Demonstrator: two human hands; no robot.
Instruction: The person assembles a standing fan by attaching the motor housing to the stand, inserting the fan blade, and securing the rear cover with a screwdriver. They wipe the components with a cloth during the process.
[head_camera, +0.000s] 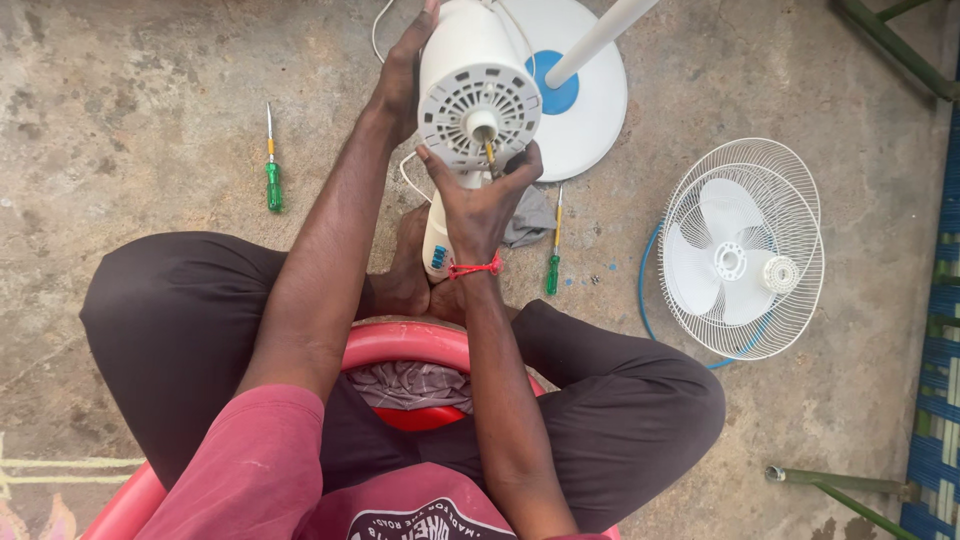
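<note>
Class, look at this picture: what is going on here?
A person sits on a red stool on a concrete floor, working on a white fan motor housing. The left hand steadies the housing from the side. The right hand holds a yellow-handled tool at its vented back. The fan's grille with blades lies apart on the floor, and two green screwdrivers lie nearby.

Bare concrete floor (130, 80), grey-brown, mottled and stained, under even daylight. Green metal frame bars (890, 45) at upper right and lower right corners. Blue woven webbing (940, 300) along right edge. Red plastic seat (400, 345) at lower centre. Faint yellow chalk lines (60, 470) at lower left.
</note>
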